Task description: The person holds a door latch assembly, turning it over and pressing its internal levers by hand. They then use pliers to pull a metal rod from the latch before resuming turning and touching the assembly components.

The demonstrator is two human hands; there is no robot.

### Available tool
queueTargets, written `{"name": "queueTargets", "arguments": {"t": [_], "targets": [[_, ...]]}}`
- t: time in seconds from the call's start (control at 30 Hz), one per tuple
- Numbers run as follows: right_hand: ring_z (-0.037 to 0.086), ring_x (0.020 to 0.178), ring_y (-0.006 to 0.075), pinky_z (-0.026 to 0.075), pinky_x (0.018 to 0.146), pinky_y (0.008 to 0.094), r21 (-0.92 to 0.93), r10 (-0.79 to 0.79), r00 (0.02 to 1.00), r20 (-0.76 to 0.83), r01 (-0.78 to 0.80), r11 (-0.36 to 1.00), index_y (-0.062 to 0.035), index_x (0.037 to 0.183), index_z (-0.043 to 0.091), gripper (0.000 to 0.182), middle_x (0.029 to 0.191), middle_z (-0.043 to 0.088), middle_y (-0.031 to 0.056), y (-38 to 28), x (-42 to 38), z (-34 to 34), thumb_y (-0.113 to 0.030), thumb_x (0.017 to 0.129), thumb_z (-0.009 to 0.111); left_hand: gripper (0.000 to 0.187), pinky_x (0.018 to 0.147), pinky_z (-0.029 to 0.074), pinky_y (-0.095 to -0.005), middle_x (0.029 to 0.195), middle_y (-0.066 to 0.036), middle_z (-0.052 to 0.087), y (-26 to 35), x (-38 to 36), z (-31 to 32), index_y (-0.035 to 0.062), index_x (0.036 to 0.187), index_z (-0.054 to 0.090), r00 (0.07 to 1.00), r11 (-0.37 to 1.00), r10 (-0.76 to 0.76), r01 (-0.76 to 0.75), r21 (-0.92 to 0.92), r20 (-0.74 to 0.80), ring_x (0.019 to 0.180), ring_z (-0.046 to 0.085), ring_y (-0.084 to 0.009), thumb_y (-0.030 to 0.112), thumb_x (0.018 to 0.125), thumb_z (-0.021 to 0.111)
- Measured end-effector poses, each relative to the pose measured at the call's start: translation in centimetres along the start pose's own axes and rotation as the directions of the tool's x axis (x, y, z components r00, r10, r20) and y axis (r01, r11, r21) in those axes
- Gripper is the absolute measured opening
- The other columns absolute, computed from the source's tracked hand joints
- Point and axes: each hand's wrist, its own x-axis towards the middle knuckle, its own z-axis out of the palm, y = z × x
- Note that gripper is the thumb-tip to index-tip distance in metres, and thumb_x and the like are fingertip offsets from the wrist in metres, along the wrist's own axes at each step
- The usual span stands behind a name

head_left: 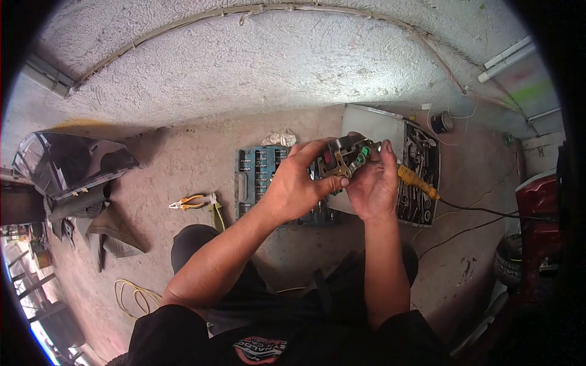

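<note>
A small metal mechanism with brass-coloured and green parts is held up in front of me, above the floor. My left hand grips its left side, with the thumb along its lower edge. At its right side is my right hand, palm turned up and fingers bent towards the green part; the mechanism hides some of these fingers. Beneath my hands, a blue socket case lies open and is partly covered by them. Just right of my right hand, a yellow corded tool rests over a tray of wrenches.
Pliers with yellow handles lie on the floor left of the case, beside a yellow-green object. A dark panel stands far left, near a coiled yellow cable. A tin is by the wall; a red panel is at right.
</note>
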Motion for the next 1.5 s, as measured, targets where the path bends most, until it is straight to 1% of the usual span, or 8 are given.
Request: {"name": "queueTargets", "arguments": {"t": [0.23, 0.33, 0.53, 0.93, 1.03, 1.27, 1.3, 1.5], "targets": [[0.065, 0.103, 0.0233, 0.051, 0.094, 0.0396, -0.101, -0.090, 0.991, -0.102, 0.080, 0.992, -0.0043, 0.118, 0.063, 0.039, 0.109, 0.068, 0.0090, 0.5, 0.4, -1.2, -0.038, 0.098, 0.058, 0.074, 0.104, 0.045, -0.0394, 0.122, -0.023, 0.065, -0.8, 0.1, 0.4, -0.0062, 0.135, 0.054, 0.998, 0.998, -0.048, 0.049, -0.030, 0.047, 0.120, 0.061, -0.0293, 0.029, 0.079, 0.087], [0.063, 0.109, 0.0286, 0.049, 0.098, 0.0443, -0.118, -0.068, 0.995, -0.079, 0.058, 0.991, 0.0011, 0.124, 0.061, 0.052, 0.116, 0.068, 0.0146, 0.4, 0.7, -2.0, -0.044, 0.099, 0.053, 0.072, 0.104, 0.046, -0.0393, 0.122, -0.022, 0.066, -0.3, 0.0, 0.2, -0.0069, 0.135, 0.053, 0.997, 0.999, -0.035, 0.036, -0.019, 0.065, 0.121, 0.061, -0.0282, 0.026, 0.080, 0.086], [0.063, 0.109, 0.0219, 0.049, 0.097, 0.0419, -0.093, -0.063, 0.998, 0.013, 0.064, 0.994, -0.0073, 0.122, 0.061, 0.034, 0.115, 0.066, 0.0070, 0.3, 0.6, -1.8, -0.033, 0.102, 0.054, 0.067, 0.101, 0.047, -0.0407, 0.118, -0.018, 0.067, -0.4, 0.2, 0.2, -0.0052, 0.134, 0.053, 0.999, 0.994, -0.030, 0.035, -0.107, 0.046, 0.116, 0.062, -0.0264, 0.023, 0.082, 0.084], [0.066, 0.107, 0.0245, 0.054, 0.089, 0.0421, -0.478, -0.126, 0.983, -0.136, 0.047, 0.877, -0.0025, 0.133, 0.054, 0.054, 0.125, 0.064, 0.0124, -1.1, -0.3, 0.1, -0.045, 0.100, 0.052, 0.055, 0.104, 0.047, -0.0394, 0.127, -0.013, 0.064, -0.6, 0.6, -0.2, -0.0013, 0.135, 0.052, 0.965, 0.853, -0.165, 0.243, -0.462, 0.204, 0.118, 0.060, -0.0215, 0.017, 0.090, 0.077], [0.067, 0.103, 0.0230, 0.059, 0.075, 0.0384, -0.563, -0.141, 0.986, -0.093, 0.065, 0.824, -0.0019, 0.134, 0.056, 0.049, 0.128, 0.063, 0.0121, -2.4, -0.8, 0.6, -0.038, 0.102, 0.055, 0.057, 0.104, 0.047, -0.0406, 0.129, -0.013, 0.062, -0.8, 0.7, -0.2, 0.0007, 0.140, 0.047, 0.912, 0.481, -0.338, 0.380, -0.790, 0.232, 0.120, 0.060, -0.0247, 0.014, 0.091, 0.074], [0.060, 0.083, 0.0117, 0.054, 0.059, 0.0267, -0.819, -0.017, 0.999, 0.045, 0.046, 0.572, -0.0043, 0.126, 0.066, 0.035, 0.106, 0.064, 0.0051, -5.3, 0.1, 0.6, -0.030, 0.105, 0.056, 0.054, 0.098, 0.048, -0.0418, 0.127, -0.015, 0.063, 0.1, 0.0, -0.2, 0.0003, 0.139, 0.046, 0.921, 0.408, -0.332, 0.335, -0.850, 0.204, 0.119, 0.061, -0.0277, 0.017, 0.093, 0.068], [0.057, 0.079, 0.0085, 0.049, 0.059, 0.0245, -0.842, 0.026, 0.997, 0.068, 0.043, 0.537, -0.0045, 0.122, 0.068, 0.030, 0.103, 0.065, 0.0022, -5.7, 0.3, 1.1, -0.026, 0.106, 0.054, 0.044, 0.091, 0.051, -0.0357, 0.118, -0.011, 0.067, 0.9, -0.1, -0.4, 0.0032, 0.134, 0.051, 0.923, 0.400, -0.336, 0.320, -0.859, 0.187, 0.105, 0.067, -0.0232, 0.014, 0.094, 0.064], [0.058, 0.084, 0.0064, 0.047, 0.071, 0.0231, -0.914, -0.171, 0.918, 0.358, 0.382, 0.139, -0.0024, 0.122, 0.066, 0.025, 0.111, 0.067, 0.0015, -5.0, -0.1, 3.9, -0.016, 0.105, 0.053, 0.041, 0.093, 0.055, -0.0425, 0.117, -0.016, 0.066, 3.8, -1.9, -1.5, -0.0022, 0.133, 0.049, 0.911, 0.297, -0.407, 0.196, -0.935, 0.062, 0.103, 0.068, -0.0295, 0.008, 0.093, 0.056]]}}
